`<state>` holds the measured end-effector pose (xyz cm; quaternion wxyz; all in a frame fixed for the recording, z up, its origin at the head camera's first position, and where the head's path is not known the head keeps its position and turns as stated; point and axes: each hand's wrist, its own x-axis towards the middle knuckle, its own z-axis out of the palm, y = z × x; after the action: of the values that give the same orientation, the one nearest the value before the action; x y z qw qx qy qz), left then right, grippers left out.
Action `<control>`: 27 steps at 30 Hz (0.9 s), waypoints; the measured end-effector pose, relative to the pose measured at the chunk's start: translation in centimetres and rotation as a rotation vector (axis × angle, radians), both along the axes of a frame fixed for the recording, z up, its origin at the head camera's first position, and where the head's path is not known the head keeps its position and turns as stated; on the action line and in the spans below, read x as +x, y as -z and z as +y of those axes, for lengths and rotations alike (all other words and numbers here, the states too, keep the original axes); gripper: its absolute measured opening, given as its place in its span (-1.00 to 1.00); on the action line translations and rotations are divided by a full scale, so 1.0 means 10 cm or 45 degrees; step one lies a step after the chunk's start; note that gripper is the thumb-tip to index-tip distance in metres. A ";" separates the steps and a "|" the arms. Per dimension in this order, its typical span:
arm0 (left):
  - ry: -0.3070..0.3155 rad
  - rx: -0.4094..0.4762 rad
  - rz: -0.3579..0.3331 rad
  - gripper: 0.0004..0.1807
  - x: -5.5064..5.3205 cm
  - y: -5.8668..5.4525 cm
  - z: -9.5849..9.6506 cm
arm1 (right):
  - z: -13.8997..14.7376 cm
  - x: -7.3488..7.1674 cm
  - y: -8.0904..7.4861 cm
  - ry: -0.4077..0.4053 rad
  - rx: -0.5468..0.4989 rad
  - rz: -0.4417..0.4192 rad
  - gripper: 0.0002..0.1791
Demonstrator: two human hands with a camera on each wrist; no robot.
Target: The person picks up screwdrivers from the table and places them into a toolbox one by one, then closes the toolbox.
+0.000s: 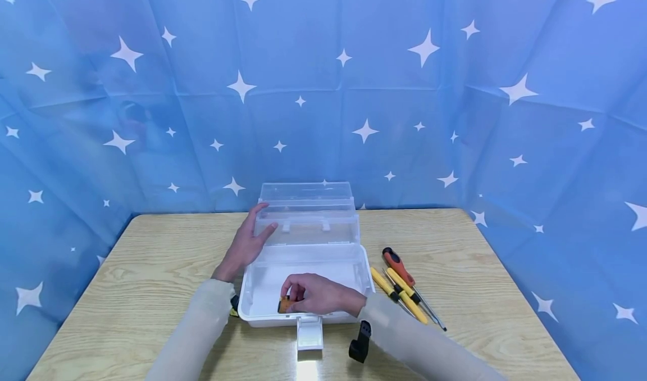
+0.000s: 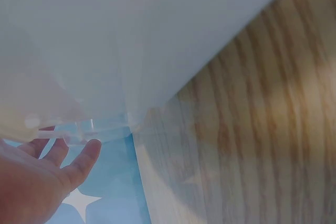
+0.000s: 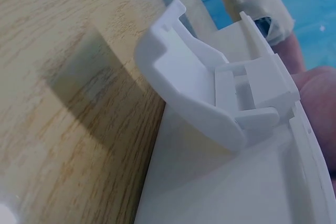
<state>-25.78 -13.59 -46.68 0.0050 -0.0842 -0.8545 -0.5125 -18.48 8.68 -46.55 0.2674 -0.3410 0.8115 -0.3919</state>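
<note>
A white plastic toolbox (image 1: 306, 257) stands on the table with its clear lid (image 1: 308, 229) raised at the back. My left hand (image 1: 246, 246) holds the lid's left edge, thumb on the inner side; its fingers also show at the clear edge in the left wrist view. Down inside the box, near the front wall, my right hand (image 1: 320, 295) pinches a small orange and black object (image 1: 285, 304), partly hidden by the fingers. The white front latch (image 1: 309, 334) hangs open; the right wrist view shows the latch (image 3: 184, 77) close up, with part of the hand behind the rim.
Right of the box lie a red and black screwdriver (image 1: 399, 265) and several yellow-handled tools (image 1: 414, 308). A small yellow and black item (image 1: 234, 312) peeks out by the box's left front corner. A starry blue curtain (image 1: 323, 128) surrounds the wooden table (image 1: 167, 252).
</note>
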 end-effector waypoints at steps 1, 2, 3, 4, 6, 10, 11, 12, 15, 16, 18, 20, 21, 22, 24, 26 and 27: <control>-0.002 -0.001 -0.001 -0.32 0.00 0.00 0.00 | 0.00 0.00 0.00 -0.001 0.002 0.002 -0.77; -0.003 -0.004 0.000 -0.32 0.00 0.00 0.00 | 0.00 0.00 0.01 -0.004 0.001 0.005 -0.77; -0.005 -0.008 0.000 -0.32 0.00 0.00 0.00 | 0.00 0.00 0.01 -0.004 0.002 0.007 -0.77; -0.006 -0.011 0.000 -0.32 0.00 0.00 0.00 | 0.00 0.00 0.01 -0.004 0.003 0.007 -0.77; -0.008 -0.009 0.002 -0.32 0.00 0.01 0.00 | 0.00 -0.01 0.02 0.000 0.007 0.005 -0.76; -0.005 -0.010 0.010 -0.30 0.00 0.01 -0.01 | -0.01 0.00 0.01 0.007 0.014 0.003 -0.76; -0.003 -0.011 0.010 -0.29 0.00 0.01 -0.01 | -0.01 0.00 0.01 0.007 0.014 0.002 -0.76; -0.004 -0.011 0.010 -0.29 0.00 0.01 -0.01 | -0.01 0.00 0.00 0.007 0.015 0.003 -0.76; -0.005 -0.011 0.005 -0.30 0.00 0.01 -0.01 | -0.01 0.00 -0.01 0.008 0.014 0.002 -0.75; -0.006 -0.010 0.002 -0.31 0.00 0.01 -0.01 | -0.01 0.00 -0.02 0.008 0.015 0.000 -0.75; -0.008 -0.009 0.006 -0.32 -0.01 0.02 -0.01 | -0.01 0.00 -0.01 0.007 0.018 -0.001 -0.75; -0.011 -0.012 0.011 -0.32 -0.01 0.02 0.00 | -0.01 -0.01 -0.01 0.004 0.020 -0.008 -0.76; -0.010 -0.014 0.013 -0.32 -0.01 0.02 0.00 | 0.00 -0.02 -0.01 0.001 0.020 -0.010 -0.76; -0.011 -0.017 0.016 -0.32 -0.02 0.02 0.00 | 0.00 -0.02 -0.01 -0.002 0.021 -0.010 -0.76; -0.011 -0.021 0.015 -0.32 -0.02 0.02 0.00 | 0.00 -0.03 -0.01 -0.006 0.023 -0.014 -0.76; -0.011 -0.021 0.016 -0.32 -0.02 0.02 0.00 | 0.00 -0.03 0.00 -0.003 0.023 -0.024 -0.77; -0.010 -0.020 0.017 -0.31 -0.02 0.02 0.01 | 0.00 -0.03 0.00 -0.002 0.021 -0.027 -0.77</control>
<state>-25.98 -13.53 -46.88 0.0121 -0.0842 -0.8588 -0.5052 -18.82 8.70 -46.56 0.2790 -0.3352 0.8116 -0.3886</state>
